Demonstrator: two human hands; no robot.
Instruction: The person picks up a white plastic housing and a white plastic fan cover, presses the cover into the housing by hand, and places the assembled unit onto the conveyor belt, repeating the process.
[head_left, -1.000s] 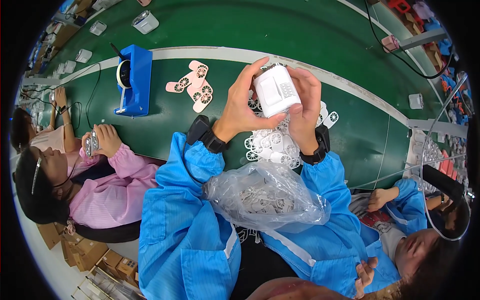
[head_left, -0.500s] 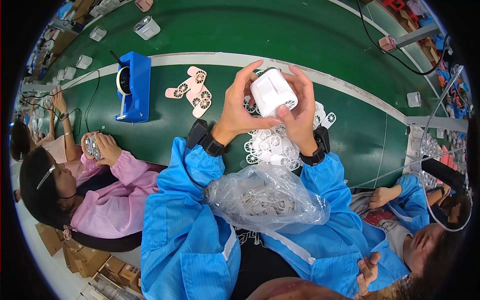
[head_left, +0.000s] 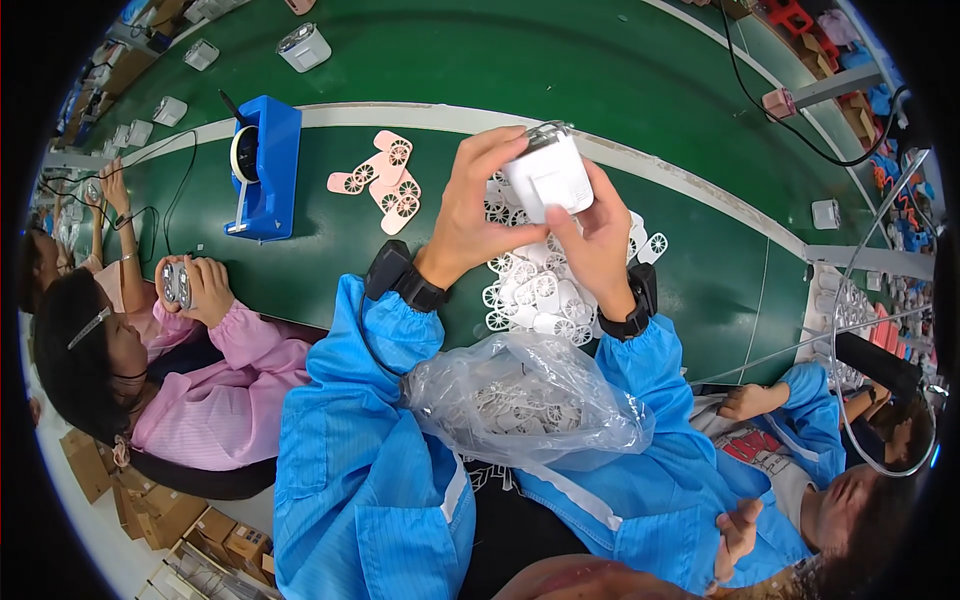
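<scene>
Both hands hold a white plastic housing (head_left: 551,178), boxy with rounded corners, above the green work table. Its far end is shiny and metallic. My left hand (head_left: 474,205) grips the left side, with bent fingers at the top corner. My right hand (head_left: 597,240) holds the lower right, its thumb pressed on the near face. Beneath them lies a heap of white grille plates (head_left: 540,292), rounded pieces with spoked round openings, partly hidden by the hands. An open clear plastic bag (head_left: 450,395) with more such plates rests against my lap.
Pink grille plates (head_left: 388,178) lie left of my hands, beside a blue tape dispenser (head_left: 270,190). Beyond a pale rail, a green belt (head_left: 430,60) carries white housings (head_left: 304,47). A co-worker in pink (head_left: 215,400) sits left; another in blue (head_left: 800,450) sits right.
The housing has been tilted and turned, so its shiny far end now shows. My left fingers have bent in around its top, and my right fingers have dropped lower along its side.
</scene>
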